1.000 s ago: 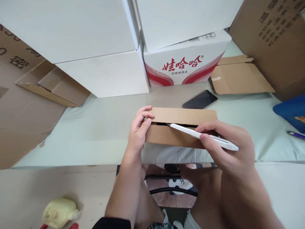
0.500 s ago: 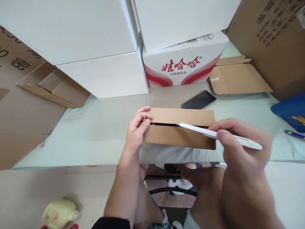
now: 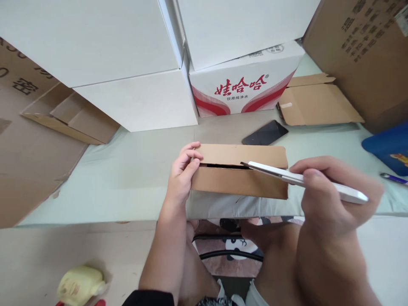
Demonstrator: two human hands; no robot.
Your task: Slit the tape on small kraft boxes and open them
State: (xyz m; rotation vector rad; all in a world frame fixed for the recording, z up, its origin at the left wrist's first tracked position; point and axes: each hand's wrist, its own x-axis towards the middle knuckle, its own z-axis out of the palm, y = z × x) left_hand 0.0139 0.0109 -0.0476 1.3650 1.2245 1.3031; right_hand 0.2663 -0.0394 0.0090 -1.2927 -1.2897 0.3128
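Observation:
A small brown cardboard box (image 3: 236,182) lies near the front edge of the covered surface, with a dark gap between its top flap and front panel. My left hand (image 3: 185,168) grips the box's left end, thumb at the front and fingers over the flap. In my right hand (image 3: 331,187) is a white utility knife (image 3: 296,178), held between thumb and fingers. Its dark blade tip points left, over the gap at the flap's edge; whether it touches the cardboard I cannot tell.
Behind the box lies a black phone (image 3: 265,132). A white and red carton (image 3: 242,91) stands at the back, beside a flattened cardboard box (image 3: 321,104). To the right are a blue container (image 3: 389,146) and a purple pen (image 3: 394,178). A yellow bottle (image 3: 81,284) is on the floor.
My right hand has drawn the utility knife to the right, and its dark blade tip now shows above the gap. My left hand and the box have stayed in place.

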